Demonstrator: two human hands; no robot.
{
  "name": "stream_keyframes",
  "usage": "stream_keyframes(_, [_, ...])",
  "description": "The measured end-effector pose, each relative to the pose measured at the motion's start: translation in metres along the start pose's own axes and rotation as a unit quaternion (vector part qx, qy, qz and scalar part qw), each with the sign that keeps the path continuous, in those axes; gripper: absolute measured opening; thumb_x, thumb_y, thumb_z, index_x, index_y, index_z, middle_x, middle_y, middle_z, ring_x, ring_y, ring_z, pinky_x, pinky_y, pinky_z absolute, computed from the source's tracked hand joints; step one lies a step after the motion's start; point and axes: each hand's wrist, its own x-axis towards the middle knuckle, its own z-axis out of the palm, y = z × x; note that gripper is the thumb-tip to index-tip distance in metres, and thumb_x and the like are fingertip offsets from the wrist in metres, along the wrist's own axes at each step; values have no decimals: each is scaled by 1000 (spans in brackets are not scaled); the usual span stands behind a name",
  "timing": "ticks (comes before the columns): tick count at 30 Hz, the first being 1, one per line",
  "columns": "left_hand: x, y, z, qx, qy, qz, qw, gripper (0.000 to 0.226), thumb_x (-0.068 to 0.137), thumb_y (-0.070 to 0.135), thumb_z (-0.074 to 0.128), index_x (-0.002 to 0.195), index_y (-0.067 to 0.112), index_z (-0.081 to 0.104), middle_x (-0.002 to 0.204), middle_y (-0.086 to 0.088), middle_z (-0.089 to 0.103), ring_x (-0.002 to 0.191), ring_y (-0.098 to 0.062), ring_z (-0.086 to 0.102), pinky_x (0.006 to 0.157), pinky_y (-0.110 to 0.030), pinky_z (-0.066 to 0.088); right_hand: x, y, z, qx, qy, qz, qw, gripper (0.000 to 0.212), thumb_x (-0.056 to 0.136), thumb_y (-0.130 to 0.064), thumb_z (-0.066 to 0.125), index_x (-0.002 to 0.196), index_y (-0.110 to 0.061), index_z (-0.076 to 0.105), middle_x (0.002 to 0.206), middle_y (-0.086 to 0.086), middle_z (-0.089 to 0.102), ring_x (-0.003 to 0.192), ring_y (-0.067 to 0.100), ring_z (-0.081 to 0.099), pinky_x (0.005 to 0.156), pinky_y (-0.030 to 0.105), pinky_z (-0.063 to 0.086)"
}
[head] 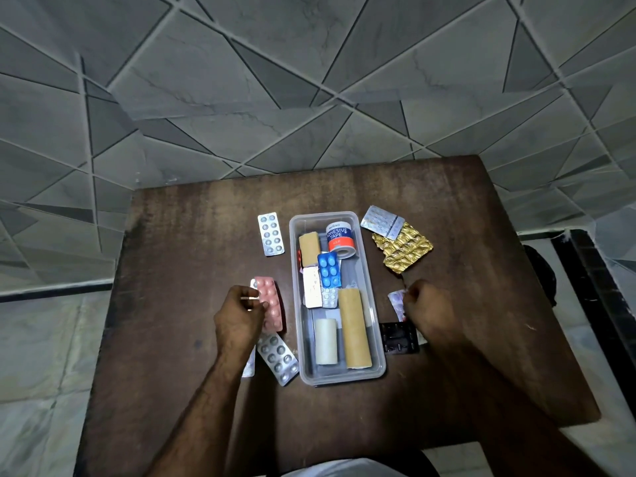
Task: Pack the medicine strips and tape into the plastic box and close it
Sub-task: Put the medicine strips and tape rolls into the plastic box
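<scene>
My left hand (241, 313) pinches the pink strip (272, 304) on the counter (192, 242) beside the plastic box (377, 368), right hand (425, 304) nips a small strip (395, 299); light, stiff, slippery foil, best edge-gripped.

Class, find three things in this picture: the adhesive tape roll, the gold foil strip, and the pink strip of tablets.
adhesive tape roll (340, 236), head view, on its blue label.
gold foil strip (403, 247), head view, on its crinkled middle.
pink strip (269, 301), head view, on its upper blisters.

Open plastic box (364, 266), strips (271, 233) around.
</scene>
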Motion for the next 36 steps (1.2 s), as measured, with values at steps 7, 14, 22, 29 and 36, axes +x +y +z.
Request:
stream_keyframes(7, [8, 15, -16, -61, -7, 22, 998, 22, 78, 13, 75, 92, 26, 64, 85, 0, 73, 80, -22, 72, 75, -40, 58, -4, -15, -23, 89, 71, 43, 993, 16, 84, -25, 55, 91, -17, 67, 83, 9, 70, 76, 28, 66, 73, 37, 56])
stream_keyframes(14, [-7, 37, -4, -108, -68, 41, 991, 24, 81, 0, 70, 91, 20, 64, 85, -14, 72, 73, -30, 71, 66, -42, 59, -10, -32, -18, -4, 16, -35, 999, 14, 86, -24, 57, 91, -13, 62, 89, 10, 70, 82, 29, 66, 75, 34, 53])
stream_keyframes(22, [-34, 42, 15, -36, -102, 42, 993, 24, 80, 1, 67, 83, 25, 64, 72, 3, 73, 58, -6, 69, 53, -24, 53, -23, -31, 19, -128, -3, -92, 987, 46, 83, -40, 60, 117, -9, 55, 114, 15, 60, 103, 31, 60, 87, 39, 47])
stream_keyframes(29, [-51, 52, 22, 27, -119, 69, 990, 17, 84, 4, 66, 90, 19, 63, 74, 7, 65, 48, 12, 58, 42, -2, 38, -20, -44, 19, -46, -51, -16, 998, 42, 80, -32, 64, 111, -6, 54, 112, 17, 66, 104, 35, 62, 89, 39, 50])
stream_keyframes(36, [-51, 56, 23, 48, -109, 70, 990, 15, 84, 5, 63, 92, 18, 63, 80, 2, 68, 57, 4, 61, 42, -2, 38, -25, -46, 8, -43, -3, -11, 999, 27, 87, -35, 56, 94, -10, 64, 100, 13, 70, 92, 30, 64, 82, 34, 49])
